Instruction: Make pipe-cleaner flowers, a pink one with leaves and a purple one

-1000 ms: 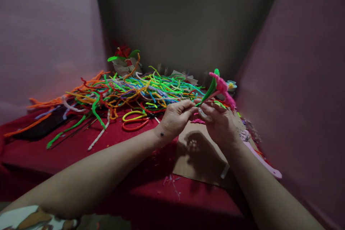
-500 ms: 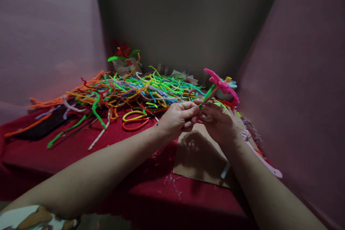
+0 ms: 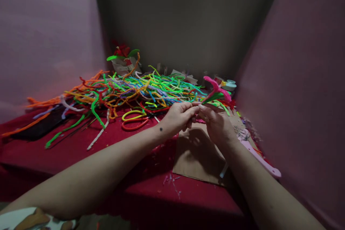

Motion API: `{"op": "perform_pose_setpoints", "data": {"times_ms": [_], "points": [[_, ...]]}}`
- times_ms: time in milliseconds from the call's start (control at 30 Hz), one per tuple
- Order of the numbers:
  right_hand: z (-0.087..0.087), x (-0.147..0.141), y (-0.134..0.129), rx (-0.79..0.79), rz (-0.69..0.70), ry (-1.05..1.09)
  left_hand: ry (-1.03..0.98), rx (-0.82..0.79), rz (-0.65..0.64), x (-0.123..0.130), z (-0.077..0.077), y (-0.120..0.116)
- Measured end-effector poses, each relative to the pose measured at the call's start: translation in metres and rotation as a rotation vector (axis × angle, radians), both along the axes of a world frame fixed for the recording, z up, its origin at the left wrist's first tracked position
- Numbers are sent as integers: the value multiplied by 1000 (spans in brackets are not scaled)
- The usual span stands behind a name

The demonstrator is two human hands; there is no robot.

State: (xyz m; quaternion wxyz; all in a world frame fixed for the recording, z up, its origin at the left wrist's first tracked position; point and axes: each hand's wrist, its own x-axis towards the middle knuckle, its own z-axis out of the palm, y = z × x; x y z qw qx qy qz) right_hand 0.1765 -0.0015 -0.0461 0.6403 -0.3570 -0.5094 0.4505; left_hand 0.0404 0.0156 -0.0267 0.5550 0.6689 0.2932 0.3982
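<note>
A pink fuzzy flower point(image 3: 219, 88) with green at its base and a yellow tip leans to the right above the cardboard. Its lower end is pinched between the fingertips of my left hand point(image 3: 182, 116) and my right hand point(image 3: 217, 122), which meet over the board. The fingers of both hands are closed on the stem, and most of the stem is hidden behind them. Just left of my left hand lie scissors point(image 3: 134, 120) with one yellow and one red handle loop.
A big heap of coloured pipe cleaners point(image 3: 140, 90) spreads over the red cloth point(image 3: 107, 172). Brown cardboard point(image 3: 199, 158) lies under my hands. At the right is a pink strip-like tool point(image 3: 261, 160); a red flower point(image 3: 122, 50) stands at the back left.
The pink flower has tipped lower and turned, so its green underside and yellow tip show differently. My right-hand fingers have closed in nearer the stem base.
</note>
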Motion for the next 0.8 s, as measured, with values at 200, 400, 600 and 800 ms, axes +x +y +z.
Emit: {"op": "perform_pose_setpoints", "data": {"times_ms": [200, 400, 600, 800], "points": [[4, -4, -6, 31, -147, -128, 203, 526, 292, 0, -10, 1], [3, -3, -4, 29, -26, -75, -35, 128, 118, 2, -6, 2], [3, -2, -2, 75, 24, 49, -205, -234, -43, 0, 1, 1], [10, 1, -5, -28, 79, 82, -366, -606, -377, -3, -1, 4]]}}
